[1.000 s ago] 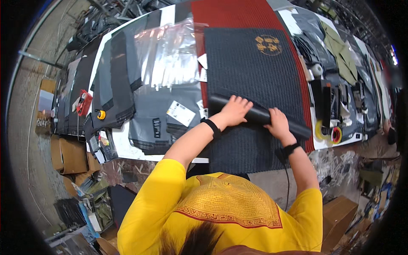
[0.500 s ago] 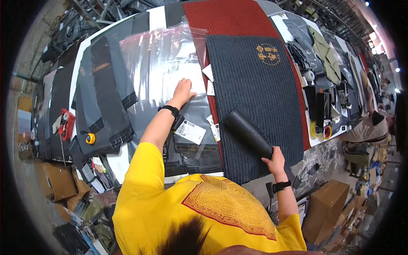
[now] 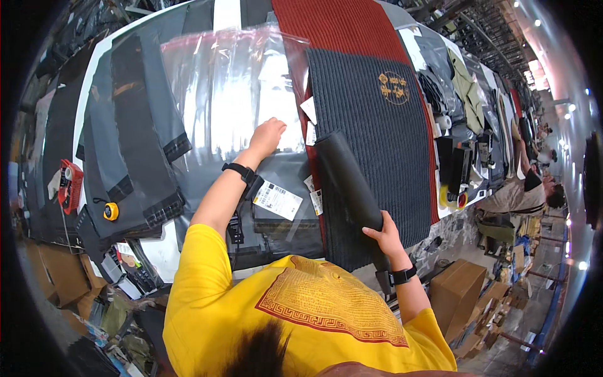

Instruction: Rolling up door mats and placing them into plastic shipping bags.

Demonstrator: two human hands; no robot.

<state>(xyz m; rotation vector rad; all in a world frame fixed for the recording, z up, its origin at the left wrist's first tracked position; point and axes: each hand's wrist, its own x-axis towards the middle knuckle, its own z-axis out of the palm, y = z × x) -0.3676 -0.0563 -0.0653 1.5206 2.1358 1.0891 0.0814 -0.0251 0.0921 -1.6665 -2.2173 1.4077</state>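
My right hand grips a smooth black roll near its lower end. The roll slants up and left over a dark grey ribbed mat bearing a gold round emblem. Over the clear plastic bags on the left, my left hand has its fingers curled together; what they hold, if anything, is hidden. A white label lies below that hand. Under the grey mat, a red ribbed mat shows along its far edge and sides.
Black plastic bags cover the table's left side, with a yellow tape measure and a red tape dispenser. Tape rolls and black boxes lie right of the mats. A cardboard box stands on the floor at right.
My right hand has moved left with the black roll, which now stands steeper, its far end close to the mat's left edge. My left hand stays over the clear bags, its fingers more curled.
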